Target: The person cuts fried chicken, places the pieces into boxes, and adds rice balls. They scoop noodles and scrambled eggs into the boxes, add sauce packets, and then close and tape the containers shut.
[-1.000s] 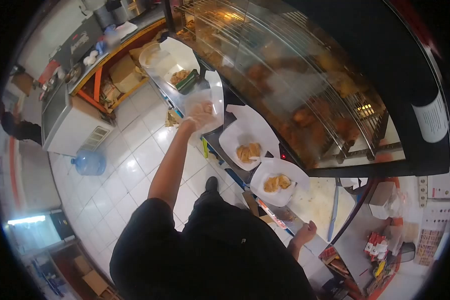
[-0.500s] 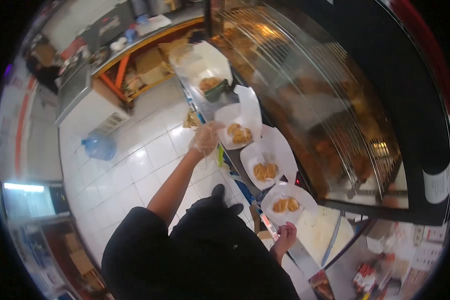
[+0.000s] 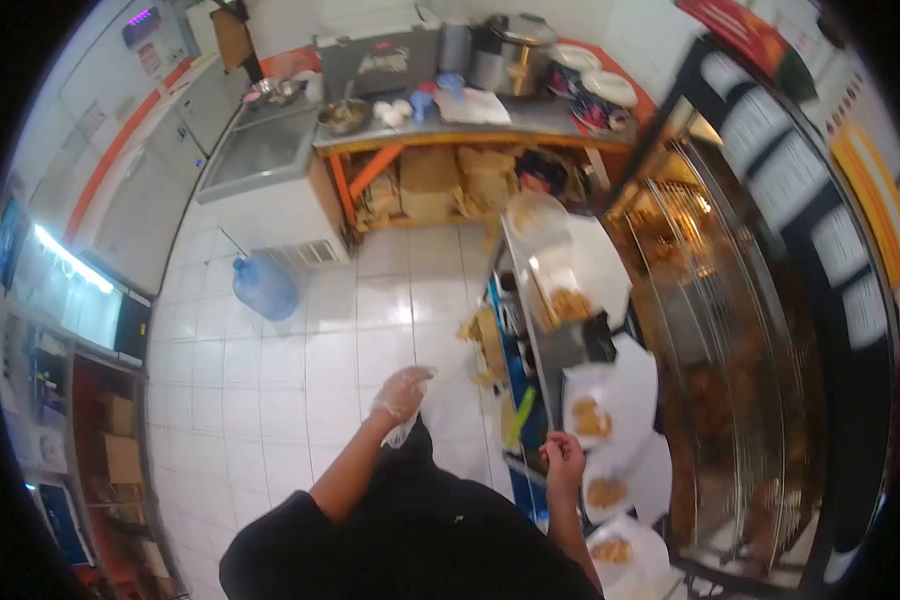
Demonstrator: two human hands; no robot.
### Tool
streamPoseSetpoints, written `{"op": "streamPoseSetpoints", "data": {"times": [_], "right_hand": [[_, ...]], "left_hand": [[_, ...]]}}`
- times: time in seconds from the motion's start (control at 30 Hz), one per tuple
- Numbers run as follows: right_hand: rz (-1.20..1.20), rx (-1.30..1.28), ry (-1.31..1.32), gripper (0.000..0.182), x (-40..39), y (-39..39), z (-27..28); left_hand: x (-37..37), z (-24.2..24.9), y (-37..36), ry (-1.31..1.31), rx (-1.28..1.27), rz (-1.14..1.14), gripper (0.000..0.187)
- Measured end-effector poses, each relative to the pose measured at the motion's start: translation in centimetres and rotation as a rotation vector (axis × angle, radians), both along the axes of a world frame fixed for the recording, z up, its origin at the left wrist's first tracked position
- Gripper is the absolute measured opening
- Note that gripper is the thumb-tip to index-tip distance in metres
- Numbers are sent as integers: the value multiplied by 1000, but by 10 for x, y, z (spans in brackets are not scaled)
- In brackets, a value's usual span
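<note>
**Gloved hand off the boxes**

Golden fried pieces (image 3: 592, 420) sit in open white paper boxes (image 3: 635, 385), lower right. I see the plastic-gloved left hand (image 3: 402, 393) has left them, released, above white floor tiles (image 3: 345, 360); the bare right hand (image 3: 564, 455) is beside them, grip unclear.

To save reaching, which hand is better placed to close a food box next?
Probably your right hand: it's beside the open food boxes, while your gloved left hand hovers over the floor, farther away.
</note>
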State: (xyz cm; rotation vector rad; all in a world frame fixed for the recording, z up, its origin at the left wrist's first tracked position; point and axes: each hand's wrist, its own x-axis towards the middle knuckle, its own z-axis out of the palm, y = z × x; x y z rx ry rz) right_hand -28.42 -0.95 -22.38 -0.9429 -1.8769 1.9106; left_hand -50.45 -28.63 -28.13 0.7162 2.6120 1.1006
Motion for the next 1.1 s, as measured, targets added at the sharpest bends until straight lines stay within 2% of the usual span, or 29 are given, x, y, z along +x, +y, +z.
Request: {"op": "streamPoseSetpoints", "data": {"times": [0.07,0.17,0.27,0.3,0.37,0.6,0.7,0.77,0.8,0.83,0.9,0.93,1.0,1.1], "right_hand": [[25,-26,-77,13,-68,-22,-7],[138,-66,-48,13,-158,-56,8],[225,-101,-42,13,-233,-71,28],[239,-114,-42,14,-254,-71,32],[244,-128,-66,16,-291,-63,30],[164,-59,-155,13,-447,-23,-25],[247,-112,-68,15,-576,-26,-39],[231,-185,-46,17,-684,-35,-54],[322,-67,-24,20,-743,-35,-100],[318,106,-46,24,-806,-43,-128],[424,236,35,31,-914,-69,-73],[427,315,52,42,-977,-86,-90],[327,535,14,55,-1060,-114,-73],[392,467,-410,66,-1130,-139,-36]], "left_hand": [[-50,7,-25,-51,-57,54,29],[-120,20,-71,15,-54,37,28],[-189,31,-102,25,-35,73,27],[-212,31,-108,46,39,89,27],[-253,29,-109,77,194,118,27],[-381,28,-48,-45,176,32,25],[-448,8,-37,-43,113,5,30],[-510,-16,-42,-43,-37,41,35],[-539,-21,-40,-44,-109,63,38],[-565,-12,-33,-176,-37,203,39],[-628,24,-31,-439,69,470,43],[-658,33,-30,-403,121,501,43],[-723,42,-17,-328,250,560,43],[-815,81,7,-209,143,498,54]]}}
